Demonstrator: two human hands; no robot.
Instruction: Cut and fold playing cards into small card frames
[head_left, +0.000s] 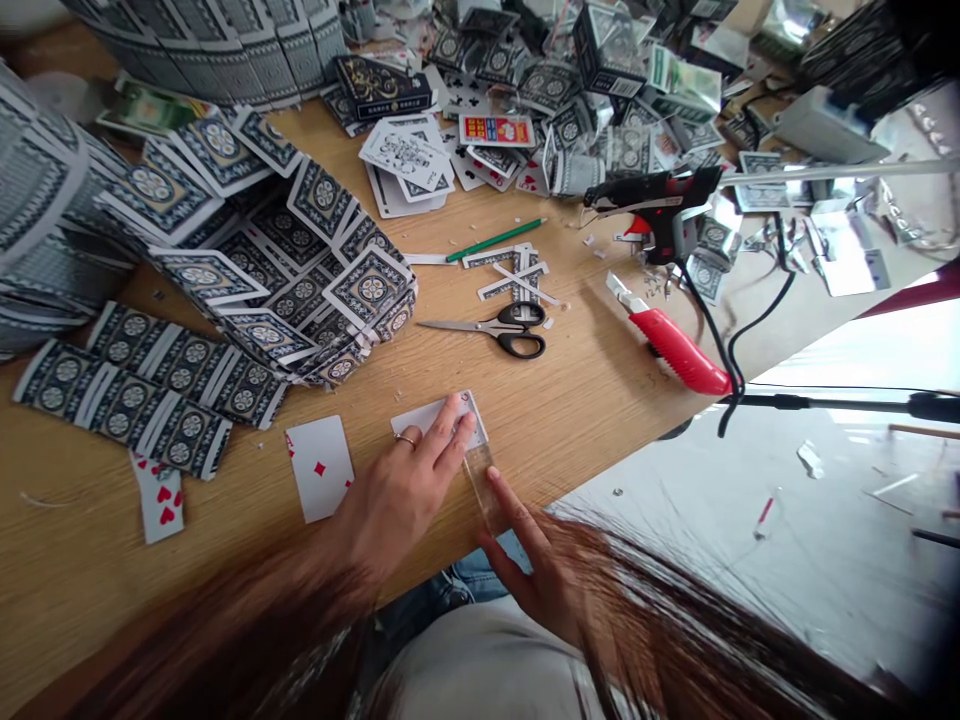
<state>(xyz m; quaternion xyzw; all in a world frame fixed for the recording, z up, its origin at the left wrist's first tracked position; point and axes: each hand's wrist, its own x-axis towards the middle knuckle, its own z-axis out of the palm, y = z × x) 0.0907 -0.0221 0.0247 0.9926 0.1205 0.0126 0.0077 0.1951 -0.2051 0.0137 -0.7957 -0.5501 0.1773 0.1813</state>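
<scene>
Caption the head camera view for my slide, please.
Left hand on a playing card, right hand on a clear strip, scissors and glue gun lying beyond.

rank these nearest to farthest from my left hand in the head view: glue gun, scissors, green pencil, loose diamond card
From the left hand:
1. diamond card, just to its left
2. scissors, ahead and slightly right
3. green pencil, beyond the scissors
4. glue gun, far ahead, to the right

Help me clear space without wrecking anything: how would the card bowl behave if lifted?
The card bowl would probably feel light for its size, being hollow and built of thin cards. It may flex if squeezed, since flaps stick out around it.
</scene>
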